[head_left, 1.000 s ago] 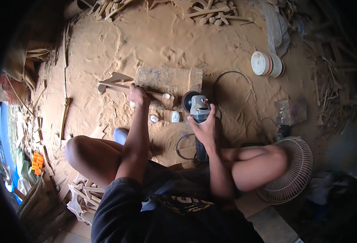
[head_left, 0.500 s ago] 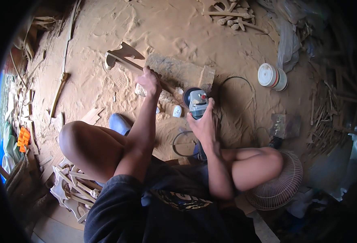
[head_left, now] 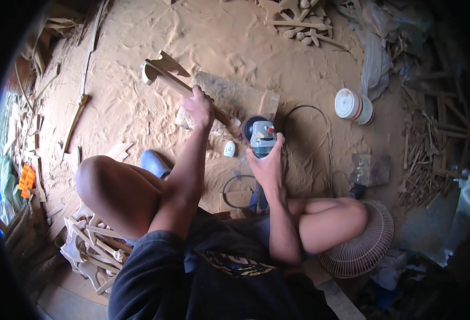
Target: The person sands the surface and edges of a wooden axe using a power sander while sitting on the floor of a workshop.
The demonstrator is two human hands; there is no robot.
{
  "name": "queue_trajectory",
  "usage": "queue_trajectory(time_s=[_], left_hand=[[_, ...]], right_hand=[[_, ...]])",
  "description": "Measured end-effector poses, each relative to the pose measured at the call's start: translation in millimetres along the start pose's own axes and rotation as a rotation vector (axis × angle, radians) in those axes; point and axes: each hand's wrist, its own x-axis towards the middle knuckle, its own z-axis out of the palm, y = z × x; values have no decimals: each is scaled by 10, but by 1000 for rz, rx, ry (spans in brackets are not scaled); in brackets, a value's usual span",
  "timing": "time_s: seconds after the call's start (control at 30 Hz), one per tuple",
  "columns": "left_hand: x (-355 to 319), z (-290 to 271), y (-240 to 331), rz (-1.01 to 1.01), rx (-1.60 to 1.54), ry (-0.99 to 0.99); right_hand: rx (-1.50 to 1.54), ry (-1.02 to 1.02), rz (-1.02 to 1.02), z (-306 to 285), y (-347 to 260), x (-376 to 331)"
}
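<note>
At the near left lies a pile of carved wooden pieces (head_left: 93, 245) on the sawdust floor (head_left: 203, 37). The left hand (head_left: 198, 106) is closed around a carved wooden piece (head_left: 179, 82), its right end apparently at the sanding disc (head_left: 251, 125). The right hand (head_left: 267, 162) grips the angle grinder (head_left: 262, 137). Sanding looks under way; next, the piece likely needs turning against the disc. Far right stands a white tub (head_left: 354, 105).

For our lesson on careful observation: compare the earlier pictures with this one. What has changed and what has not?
The left hand has lifted the carved wooden piece up and leftward, off the block. The right hand stays on the angle grinder; the white tub and fan are unmoved.
</note>
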Motion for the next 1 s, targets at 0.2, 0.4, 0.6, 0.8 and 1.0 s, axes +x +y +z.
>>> queue_trajectory(time_s=[0.2, 0.4, 0.6, 0.8, 1.0], left_hand=[[-106, 62, 75, 65, 106, -54], [74, 29, -162, 122, 181, -107], [19, 71, -199, 123, 148, -144], [16, 113, -179, 149, 160, -150], [-62, 160, -110, 167, 224, -145]], right_hand=[[198, -83, 121, -77, 3, 28], [145, -47, -3, 53, -26, 75], [44, -86, 52, 10, -102, 97], [-23, -28, -6, 33, -103, 103], [-12, -56, 30, -5, -85, 110]])
